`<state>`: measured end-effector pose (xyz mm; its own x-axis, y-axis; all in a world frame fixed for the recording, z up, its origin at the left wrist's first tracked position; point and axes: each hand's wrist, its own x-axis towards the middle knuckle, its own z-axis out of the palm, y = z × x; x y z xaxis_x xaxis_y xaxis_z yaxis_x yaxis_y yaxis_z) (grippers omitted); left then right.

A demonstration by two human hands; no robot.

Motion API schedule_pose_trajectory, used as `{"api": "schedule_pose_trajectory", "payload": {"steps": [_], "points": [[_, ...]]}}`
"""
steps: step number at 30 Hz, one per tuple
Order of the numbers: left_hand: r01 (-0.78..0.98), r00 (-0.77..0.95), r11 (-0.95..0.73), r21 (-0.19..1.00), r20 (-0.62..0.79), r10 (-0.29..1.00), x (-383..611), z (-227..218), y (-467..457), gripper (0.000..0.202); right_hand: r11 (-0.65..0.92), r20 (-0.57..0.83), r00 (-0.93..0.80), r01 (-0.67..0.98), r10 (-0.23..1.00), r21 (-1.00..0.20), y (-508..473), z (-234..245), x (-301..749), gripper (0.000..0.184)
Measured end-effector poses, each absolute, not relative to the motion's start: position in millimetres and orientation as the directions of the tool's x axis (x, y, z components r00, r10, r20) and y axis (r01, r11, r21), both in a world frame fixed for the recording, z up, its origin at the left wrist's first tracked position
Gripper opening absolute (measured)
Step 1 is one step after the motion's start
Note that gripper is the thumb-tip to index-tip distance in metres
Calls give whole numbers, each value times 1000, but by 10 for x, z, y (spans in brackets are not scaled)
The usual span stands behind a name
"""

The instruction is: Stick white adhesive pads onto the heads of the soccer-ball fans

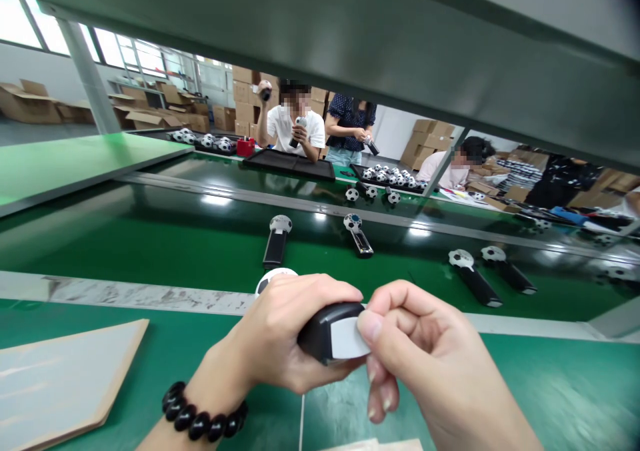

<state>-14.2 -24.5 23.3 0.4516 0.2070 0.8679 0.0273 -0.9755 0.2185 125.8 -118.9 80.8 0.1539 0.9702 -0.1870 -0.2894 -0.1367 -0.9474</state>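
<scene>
My left hand (280,334) is wrapped round a black handle (320,331) whose far end carries a white football-patterned head (273,278). My right hand (420,364) pinches a pale grey sticker (349,338) against the near end of that handle, thumb and forefinger pressed on it. A black bead bracelet (200,414) circles my left wrist. Both hands hover over the green worktable (550,398) just in front of the conveyor.
Several more football-headed black handles (277,241) (358,233) (474,278) lie on the dark green conveyor belt (150,238). A brown-edged board (65,378) lies at lower left. Other people (293,128) sit across the line beside black trays (290,163) of footballs. A grey beam (400,38) runs overhead.
</scene>
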Motion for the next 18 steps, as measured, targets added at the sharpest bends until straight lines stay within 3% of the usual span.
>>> {"api": "schedule_pose_trajectory", "payload": {"steps": [13,15,18], "points": [[38,447,-977,208,871,202,-136,239,-236,24,-130,-174,159,-255,972,-958,-1201,803,1246,23],[30,445,-977,210,872,202,-142,234,-228,24,-111,-147,181,-194,972,-975,-1228,801,1235,23],[12,457,-981,195,872,179,-156,222,-215,27,10,22,279,44,960,-999,-1261,778,1253,26]]}}
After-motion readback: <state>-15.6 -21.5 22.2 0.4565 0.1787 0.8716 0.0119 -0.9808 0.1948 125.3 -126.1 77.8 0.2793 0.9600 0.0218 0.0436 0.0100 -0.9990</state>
